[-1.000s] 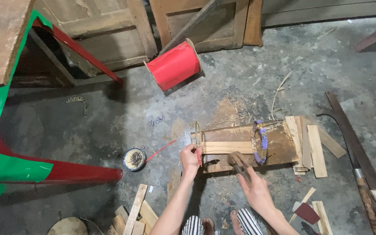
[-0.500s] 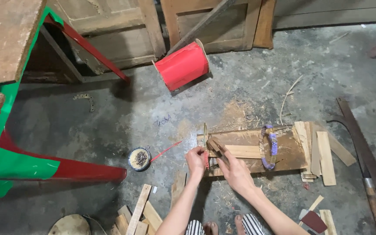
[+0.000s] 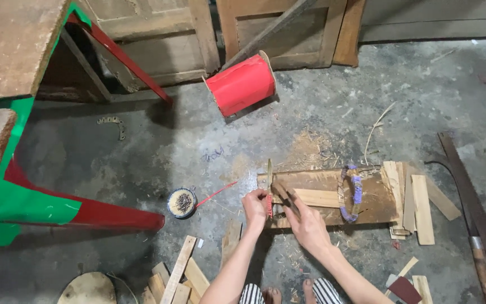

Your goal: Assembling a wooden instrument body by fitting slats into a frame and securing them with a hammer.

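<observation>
Pinching an upright thin stick [image 3: 269, 188] in my left hand [image 3: 255, 209], I am bringing my right hand [image 3: 305, 222], fingers curled round a hammer [image 3: 283, 194], just right of it.

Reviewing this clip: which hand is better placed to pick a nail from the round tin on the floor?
Left, probably. The left hand sits at the wooden block's near end, the side facing the nail tin. The right hand grips a tool over the block, farther off.
</observation>
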